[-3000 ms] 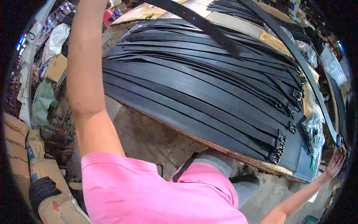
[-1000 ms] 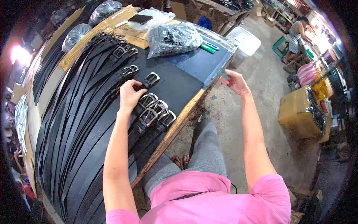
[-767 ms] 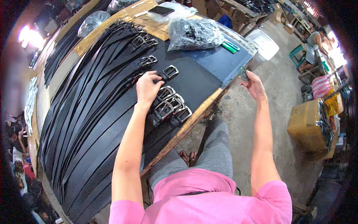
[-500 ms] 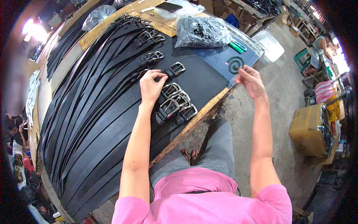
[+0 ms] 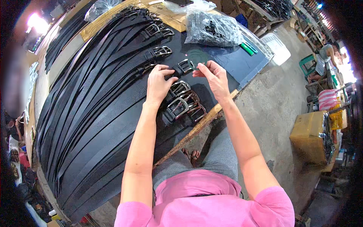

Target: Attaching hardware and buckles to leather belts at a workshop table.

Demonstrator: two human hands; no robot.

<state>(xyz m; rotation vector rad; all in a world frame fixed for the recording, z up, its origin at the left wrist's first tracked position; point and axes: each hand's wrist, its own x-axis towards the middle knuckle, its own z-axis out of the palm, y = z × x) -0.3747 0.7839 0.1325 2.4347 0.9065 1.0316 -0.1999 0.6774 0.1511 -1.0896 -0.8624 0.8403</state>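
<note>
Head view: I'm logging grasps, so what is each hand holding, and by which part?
The left hand pinches a black belt just behind its metal buckle. The right hand holds a small round green thing by its edge in its fingers.

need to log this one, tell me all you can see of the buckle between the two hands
The buckle is a rectangular silver-metal frame with a centre bar, fixed to the end of a black leather-look belt. It lies flat on the table among other belts. The left hand touches the strap beside it; the right hand hovers just right of it.
</note>
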